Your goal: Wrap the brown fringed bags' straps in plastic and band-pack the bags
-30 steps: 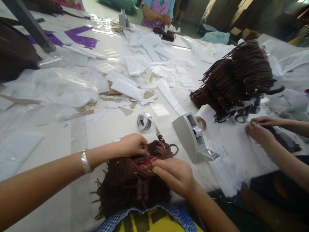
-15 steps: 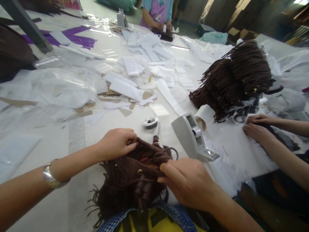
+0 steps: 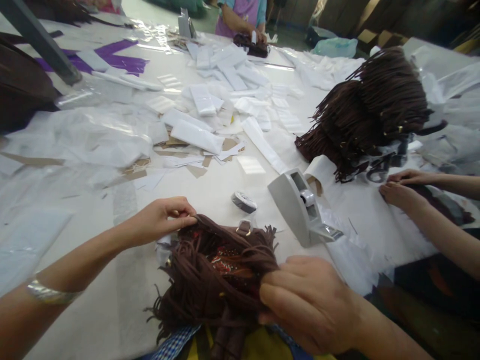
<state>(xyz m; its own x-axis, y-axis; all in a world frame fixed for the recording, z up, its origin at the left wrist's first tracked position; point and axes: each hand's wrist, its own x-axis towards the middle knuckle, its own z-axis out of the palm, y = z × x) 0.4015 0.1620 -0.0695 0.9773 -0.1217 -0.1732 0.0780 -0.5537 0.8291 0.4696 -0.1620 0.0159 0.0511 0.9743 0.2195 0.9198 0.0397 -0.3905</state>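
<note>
A dark brown fringed bag lies in front of me at the table's near edge, its mouth spread and a red patterned lining showing inside. My left hand pinches the far left corner of the bag's rim between thumb and fingers. On the opposite side my right hand is closed on the right rim; its fingertips are partly hidden. Just beyond the bag are a small roll of tape and a grey tape dispenser.
A pile of brown fringed bags stands at the right, near a co-worker's hands. White paper packets and clear plastic spread across the white table. A grey metal post rises at left. Another person works across the table.
My hands have moved apart, left hand leftward and right hand right and down. The bag's mouth is wider and more lining shows.
</note>
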